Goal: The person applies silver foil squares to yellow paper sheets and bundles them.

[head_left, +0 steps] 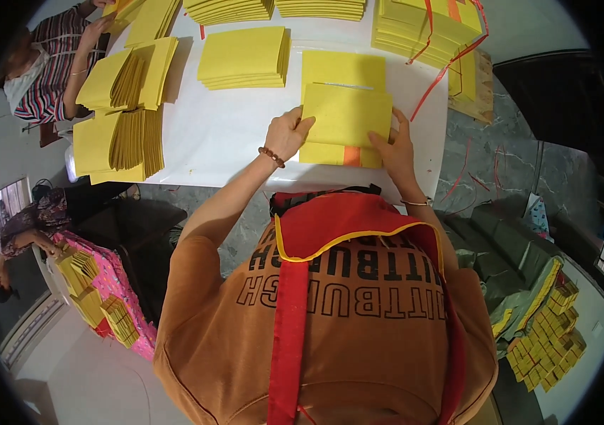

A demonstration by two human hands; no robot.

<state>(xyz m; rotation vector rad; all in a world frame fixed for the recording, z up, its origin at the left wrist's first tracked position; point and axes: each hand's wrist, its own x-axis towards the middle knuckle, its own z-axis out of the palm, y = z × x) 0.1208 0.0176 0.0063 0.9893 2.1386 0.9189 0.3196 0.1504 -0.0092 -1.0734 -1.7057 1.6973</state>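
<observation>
Bright, even light; soft shadows; sharp centre; heavy fisheye bend, black vignette at edges.

Left of my left hand (pixel 288 134) the white table (pixel 224 134) lies bare. Beyond my fingertips, 1 yellow stack (pixel 244 57) blocks; right of my right hand (pixel 392 149), red ribbon (pixel 433 81) crosses.

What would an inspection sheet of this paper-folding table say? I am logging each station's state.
Surface: white table, mostly covered.
Job's things: yellow sheet on a small pile with an orange strip.
Clutter: yellow paper stacks, red ribbon.
Hands: left hand at the sheet's left edge, right hand at its lower right corner; fingers flat.
Cables: nothing seen.
Surroundings: another person's striped sleeve, bundles on the floor.
</observation>
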